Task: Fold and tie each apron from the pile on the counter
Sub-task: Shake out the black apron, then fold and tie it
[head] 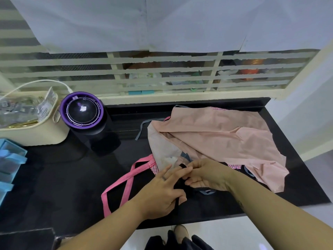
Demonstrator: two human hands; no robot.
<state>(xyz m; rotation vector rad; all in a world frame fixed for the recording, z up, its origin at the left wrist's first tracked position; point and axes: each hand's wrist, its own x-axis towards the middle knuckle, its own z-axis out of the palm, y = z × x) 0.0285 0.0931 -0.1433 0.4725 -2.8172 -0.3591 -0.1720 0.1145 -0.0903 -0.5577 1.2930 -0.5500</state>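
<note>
What I can't make out from up here

The black piece between my left hand and right hand melts into the dark counter, so its shape is lost. The peach apron covers most of the pile. The cream basket and blue box run off the left edge, and everything behind the window bars is blurred.

A dark ring is worn on the left hand, a small mark is seen on the bare right forearm, dark clothes further down.
</note>
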